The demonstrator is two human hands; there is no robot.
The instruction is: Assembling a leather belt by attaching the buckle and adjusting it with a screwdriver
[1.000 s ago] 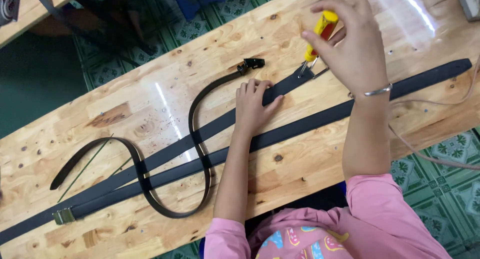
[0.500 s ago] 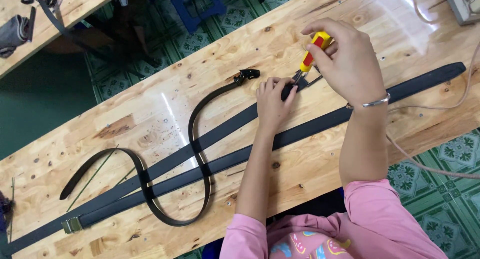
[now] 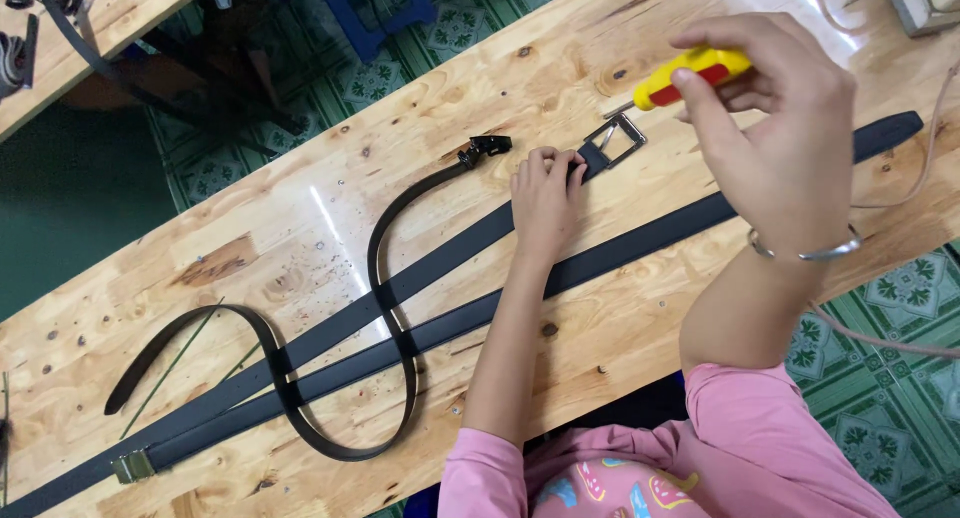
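Two black belts (image 3: pixel 640 246) laid lengthwise along wooden bench (image 3: pixel 250 228), a third thinner belt (image 3: pixel 385 278) snaking across them in loops. Left hand (image 3: pixel 545 203) pressed down on end of upper belt, fingers closed narrow just beside its silver buckle (image 3: pixel 615 138). Right hand (image 3: pixel 775 128) raised above bench — closed on yellow-handled screwdriver (image 3: pixel 690 73), metal tip near buckle. Brass buckle (image 3: pixel 132 466) at far left end.

Matt black leather belt (image 3: pixel 440 268), shiny metal buckle (image 3: pixel 615 140), knotty wood table (image 3: pixel 300 208).
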